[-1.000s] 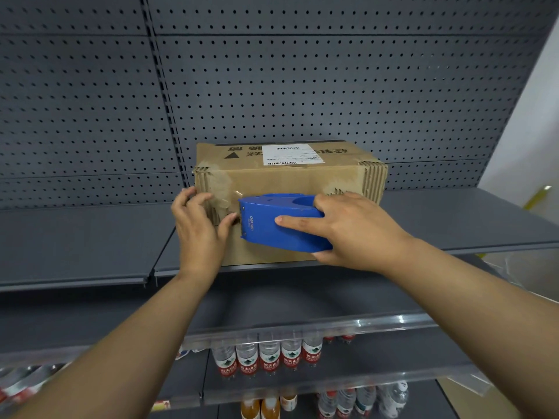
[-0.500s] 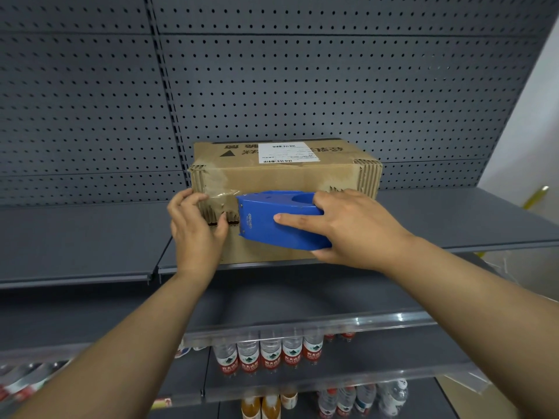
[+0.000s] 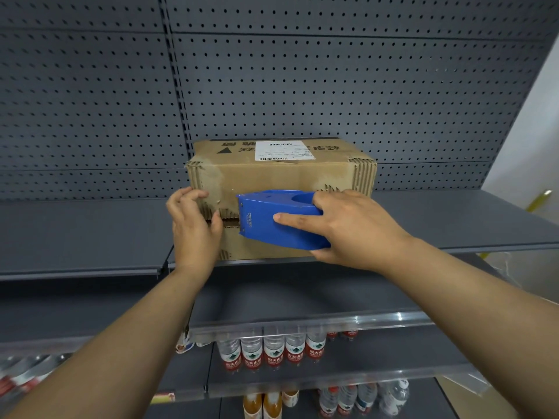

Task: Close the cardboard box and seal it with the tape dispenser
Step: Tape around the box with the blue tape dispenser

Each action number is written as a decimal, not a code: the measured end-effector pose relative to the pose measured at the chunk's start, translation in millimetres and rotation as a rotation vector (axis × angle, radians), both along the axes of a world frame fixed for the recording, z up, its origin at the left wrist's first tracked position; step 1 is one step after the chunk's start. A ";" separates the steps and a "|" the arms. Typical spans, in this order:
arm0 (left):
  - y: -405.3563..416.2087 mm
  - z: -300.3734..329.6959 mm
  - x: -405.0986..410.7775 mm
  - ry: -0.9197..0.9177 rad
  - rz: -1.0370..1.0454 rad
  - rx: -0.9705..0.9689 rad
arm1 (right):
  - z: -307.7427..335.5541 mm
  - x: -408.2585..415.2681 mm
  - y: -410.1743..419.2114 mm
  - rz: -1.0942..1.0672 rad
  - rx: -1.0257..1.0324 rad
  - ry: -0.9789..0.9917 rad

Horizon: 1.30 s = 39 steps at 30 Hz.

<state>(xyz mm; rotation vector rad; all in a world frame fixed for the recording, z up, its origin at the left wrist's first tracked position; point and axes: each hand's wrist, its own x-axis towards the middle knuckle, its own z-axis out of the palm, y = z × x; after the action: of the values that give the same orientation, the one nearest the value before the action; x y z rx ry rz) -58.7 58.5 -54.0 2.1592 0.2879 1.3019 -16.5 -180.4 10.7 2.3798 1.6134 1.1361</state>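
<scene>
Right hand (image 3: 357, 229) has its fingers (image 3: 298, 218) wrapped around the blue tape dispenser (image 3: 279, 220), thumb laid flat along the near side and the rest curled over the top and back. Left hand (image 3: 193, 225) is curled round the left front corner of the cardboard box (image 3: 272, 173), fingertips on the edge and thumb pressing the front face right next to the dispenser's nose.

The box sits on the grey shelf (image 3: 453, 219), backed up close to the pegboard wall (image 3: 302, 71), label side up, flaps closed on the face toward the camera with a dark seam showing between them.

Stuff that could go sideways, imo: the dispenser's cutting edge is basically touching the left thumb, so a jerk to the left could nick it. Also, if the tape end isn't stuck down well at that beat-up corrugated corner, it'll probably peel once the pull starts. And if the left hand eases off, the box could skid along the shelf.

The dispenser lies with its long axis left-right along the seam, nose pointing left at the thumb. The box's long axis runs left-right too, parallel to the shelf edge.
</scene>
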 end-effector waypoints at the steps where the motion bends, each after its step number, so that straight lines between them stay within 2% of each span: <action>1: -0.5 0.1 -0.7 0.005 -0.001 0.005 | -1.3 0.5 0.6 -0.002 -0.004 -0.001; 12: -2.9 -2.3 0.3 0.059 -0.010 0.013 | -12.7 4.3 7.0 -0.063 -0.023 -0.053; 18: 1.6 -6.4 -3.4 0.022 -0.081 0.011 | -11.1 6.8 5.7 -0.055 -0.026 -0.050; 24: 7.2 -2.7 -14.9 0.049 -0.156 -0.092 | -10.0 8.3 4.9 -0.057 -0.038 -0.051; 29: 15.3 -7.8 -13.8 0.127 -0.134 -0.208 | -9.4 8.0 6.3 -0.046 -0.046 -0.048; 35: 9.4 -6.2 -12.4 0.120 -0.130 -0.389 | -10.0 8.5 7.5 -0.045 -0.051 -0.041; 39: 9.0 -6.3 -12.5 0.103 -0.128 -0.419 | -8.9 7.5 9.3 -0.046 -0.047 -0.045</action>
<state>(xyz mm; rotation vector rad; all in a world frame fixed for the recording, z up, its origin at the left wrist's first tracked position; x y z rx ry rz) -71.2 67.5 -60.2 1.8560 0.4162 0.9604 -9.0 -171.1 1.7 2.3326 1.5460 1.1225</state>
